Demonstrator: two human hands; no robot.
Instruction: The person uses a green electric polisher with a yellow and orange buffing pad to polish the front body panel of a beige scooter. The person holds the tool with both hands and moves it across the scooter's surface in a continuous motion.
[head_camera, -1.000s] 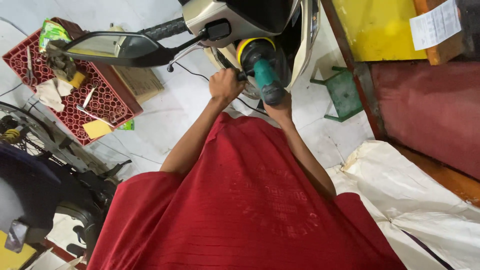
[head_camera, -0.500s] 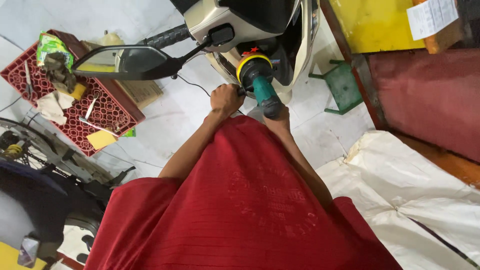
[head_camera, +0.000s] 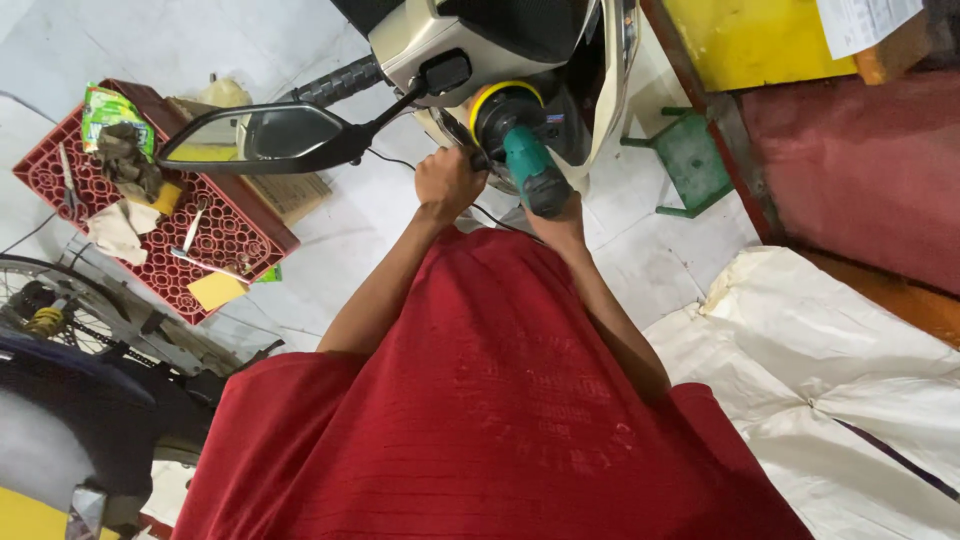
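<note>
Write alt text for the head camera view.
A person in a red shirt holds a green polisher with a yellow pad against a scooter's cream body, left hand and right hand gripping it. A red crate of tools sits left.

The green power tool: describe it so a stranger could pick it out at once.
Find the cream scooter at top centre. Just below its mirror stalk, both hands hold the green power tool against the body panel. Its round black head with a yellow rim sets it apart.

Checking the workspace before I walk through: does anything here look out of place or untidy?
Mostly the red plastic crate on the floor: rags, hand tools and yellow pads lie scattered loosely on top. Both hands grip the green power polisher against the cream scooter; nothing looks spilled or broken.
</note>
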